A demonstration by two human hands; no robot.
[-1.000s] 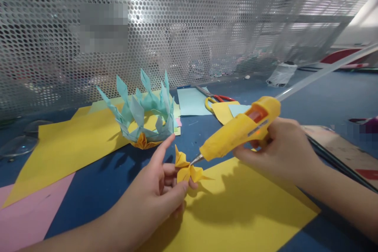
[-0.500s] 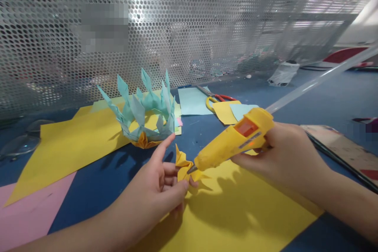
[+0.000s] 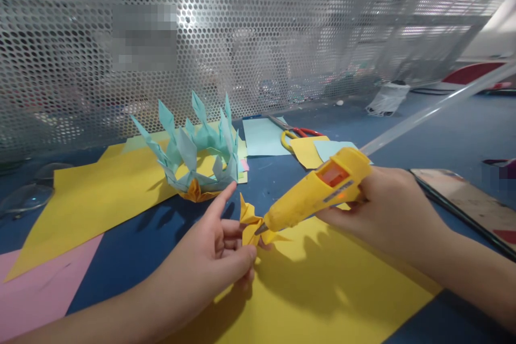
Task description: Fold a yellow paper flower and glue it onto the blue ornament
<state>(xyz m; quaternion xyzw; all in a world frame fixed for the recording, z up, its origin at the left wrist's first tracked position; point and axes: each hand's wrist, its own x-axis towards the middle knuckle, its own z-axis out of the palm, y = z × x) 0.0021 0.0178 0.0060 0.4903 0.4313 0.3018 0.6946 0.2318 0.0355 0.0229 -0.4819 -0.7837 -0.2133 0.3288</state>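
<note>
Clearly, the folded yellow paper (image 3: 249,237) sits above the desk (image 3: 133,242), pinched by your left hand (image 3: 215,250), forefinger (image 3: 222,200) extended; your right hand (image 3: 385,204) grips the glue gun (image 3: 308,194), fingers curled, nozzle (image 3: 260,228) at the paper; the blue crown (image 3: 186,155) stands toward the far edge.

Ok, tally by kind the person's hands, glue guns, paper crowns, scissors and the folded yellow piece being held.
Hands: 2 (left hand, right hand)
Glue gun: 1
Paper crown: 1
Scissors: 1
Folded yellow piece: 1
Total: 6
</note>
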